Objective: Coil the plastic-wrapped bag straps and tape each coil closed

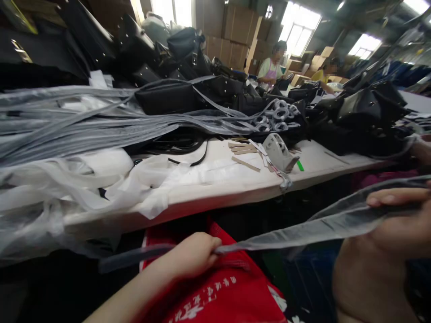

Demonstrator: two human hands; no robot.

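A long strip of clear plastic sleeving (276,238) stretches between my two hands, above a red cloth with white print (215,294). My left hand (195,253) is closed around its narrow end, and a dark, plastic-covered tail (134,258) sticks out to the left. On the right, the fingers of my right hand (400,224) grip the wider part of the strip, which continues past the frame edge. Whether a strap lies inside the wide part I cannot tell.
A pale-covered table (202,190) carries plastic-wrapped straps (134,123), crumpled white wrapping (101,179), a white tape dispenser (279,150) and small brown strips (245,163). Black bags (164,96) are heaped behind. Two people (271,69) work farther back near stacked cartons (232,27).
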